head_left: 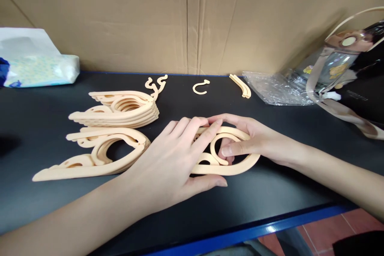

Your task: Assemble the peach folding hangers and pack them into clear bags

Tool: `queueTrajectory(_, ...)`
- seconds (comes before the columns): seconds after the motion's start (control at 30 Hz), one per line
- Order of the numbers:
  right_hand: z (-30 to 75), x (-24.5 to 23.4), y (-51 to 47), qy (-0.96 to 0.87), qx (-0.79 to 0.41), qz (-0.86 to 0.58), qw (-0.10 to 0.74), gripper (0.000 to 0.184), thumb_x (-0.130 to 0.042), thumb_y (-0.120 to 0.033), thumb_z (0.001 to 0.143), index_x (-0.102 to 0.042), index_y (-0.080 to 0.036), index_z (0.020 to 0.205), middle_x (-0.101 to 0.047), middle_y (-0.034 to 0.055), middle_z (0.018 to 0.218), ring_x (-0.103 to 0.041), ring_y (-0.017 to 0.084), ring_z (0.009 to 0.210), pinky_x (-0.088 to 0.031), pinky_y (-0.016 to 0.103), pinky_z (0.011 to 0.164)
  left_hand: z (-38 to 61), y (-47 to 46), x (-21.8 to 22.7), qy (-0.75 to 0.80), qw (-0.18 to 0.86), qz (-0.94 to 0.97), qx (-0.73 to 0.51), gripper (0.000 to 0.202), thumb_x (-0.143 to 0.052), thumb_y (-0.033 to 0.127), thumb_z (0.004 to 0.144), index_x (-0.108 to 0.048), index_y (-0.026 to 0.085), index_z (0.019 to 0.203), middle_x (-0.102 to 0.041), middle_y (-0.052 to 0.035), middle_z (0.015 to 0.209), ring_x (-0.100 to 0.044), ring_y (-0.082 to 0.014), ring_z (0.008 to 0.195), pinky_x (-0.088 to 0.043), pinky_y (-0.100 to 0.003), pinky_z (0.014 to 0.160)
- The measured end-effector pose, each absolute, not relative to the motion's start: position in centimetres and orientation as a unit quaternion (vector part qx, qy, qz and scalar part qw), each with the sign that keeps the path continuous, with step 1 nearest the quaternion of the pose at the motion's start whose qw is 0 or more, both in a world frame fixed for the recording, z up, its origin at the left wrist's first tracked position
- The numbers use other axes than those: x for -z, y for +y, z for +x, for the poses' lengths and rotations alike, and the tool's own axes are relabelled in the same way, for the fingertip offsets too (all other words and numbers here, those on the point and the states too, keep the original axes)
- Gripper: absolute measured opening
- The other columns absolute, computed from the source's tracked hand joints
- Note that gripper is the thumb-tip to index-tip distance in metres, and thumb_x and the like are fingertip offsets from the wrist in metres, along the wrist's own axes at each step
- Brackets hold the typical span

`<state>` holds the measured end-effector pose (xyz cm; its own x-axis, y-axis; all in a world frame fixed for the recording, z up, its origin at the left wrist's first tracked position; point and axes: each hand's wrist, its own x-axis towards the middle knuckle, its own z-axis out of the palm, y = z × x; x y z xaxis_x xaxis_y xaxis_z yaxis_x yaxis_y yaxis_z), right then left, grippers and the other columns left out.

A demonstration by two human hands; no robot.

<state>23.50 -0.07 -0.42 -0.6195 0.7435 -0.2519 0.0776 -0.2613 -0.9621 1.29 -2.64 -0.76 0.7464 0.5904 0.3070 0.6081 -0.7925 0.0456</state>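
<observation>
A cream plastic folding hanger, folded with its curved hook inside the loop, lies between my two hands just above or on the black table. My left hand is wrapped over its left part, with the thumb along the near edge and the fingers across the far edge. The right hand grips the rounded end, thumb across the opening and fingertips showing through it. My left palm hides much of the hanger. To the left are two stacks of similar folded hangers, a far stack and a near stack.
A loose hook lies toward the back, between some curvy cream pieces and a bundle of curved strips. A clear plastic bag and a strapped bottle are at right. A tissue pack stands back left, before a cardboard wall.
</observation>
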Motion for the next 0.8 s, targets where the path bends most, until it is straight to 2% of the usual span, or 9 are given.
queueTrajectory(0.23, 23.3, 0.5, -0.1, -0.564, -0.697, -0.377, 0.234, 0.062, -0.078, -0.02, 0.077, -0.051, -0.021, 0.132, -0.072, -0.0035, 0.081, -0.068, 0.012, 0.069, -0.058, 0.027, 0.07, 1.2, -2.7, 1.0, -0.318, -0.004, -0.934, 0.161, 0.075, -0.057, 0.055, 0.092, -0.04, 0.006, 0.146, -0.055, -0.017, 0.124, -0.052, -0.0302, 0.104, -0.046, -0.044, 0.085)
queueTrajectory(0.4, 23.4, 0.5, -0.1, -0.574, -0.696, -0.368, 0.226, 0.059, -0.077, -0.022, 0.08, -0.05, -0.023, 0.133, -0.073, -0.003, 0.083, -0.07, 0.012, 0.071, -0.058, 0.027, 0.07, 1.3, -2.5, 1.1, -0.327, -0.035, -0.926, 0.185, 0.072, -0.069, 0.05, 0.085, -0.046, 0.009, 0.14, -0.055, -0.0138, 0.125, -0.051, -0.0287, 0.105, -0.045, -0.043, 0.087)
queueTrajectory(0.57, 23.5, 0.3, -0.2, -0.588, -0.694, -0.36, 0.208, 0.056, -0.073, -0.027, 0.085, -0.048, -0.022, 0.135, -0.073, -0.0015, 0.083, -0.07, 0.013, 0.072, -0.058, 0.029, 0.072, 1.4, -2.8, 0.9, -0.346, -0.034, -0.919, 0.188, 0.061, -0.07, 0.037, 0.082, -0.051, 0.011, 0.133, -0.057, -0.0119, 0.123, -0.053, -0.0274, 0.104, -0.045, -0.043, 0.087)
queueTrajectory(0.67, 23.4, 0.3, -0.3, -0.606, -0.686, -0.342, 0.21, 0.051, -0.065, -0.038, 0.092, -0.047, -0.019, 0.136, -0.074, 0.002, 0.087, -0.07, 0.015, 0.074, -0.057, 0.03, 0.073, 1.6, -3.2, 0.5, -0.361, -0.008, -0.912, 0.193, 0.052, -0.066, 0.028, 0.078, -0.056, 0.01, 0.126, -0.061, -0.0116, 0.117, -0.055, -0.0278, 0.099, -0.046, -0.043, 0.082)
queueTrajectory(0.8, 23.8, 0.6, -0.1, -0.617, -0.645, -0.36, 0.269, 0.051, -0.049, -0.057, 0.096, -0.053, -0.02, 0.131, -0.072, 0.0053, 0.095, -0.068, 0.015, 0.075, -0.055, 0.028, 0.07, 2.3, -3.8, -0.5, -0.378, 0.035, -0.903, 0.199, 0.047, -0.064, 0.03, 0.075, -0.061, 0.01, 0.118, -0.064, -0.0117, 0.109, -0.058, -0.0291, 0.091, -0.047, -0.045, 0.076)
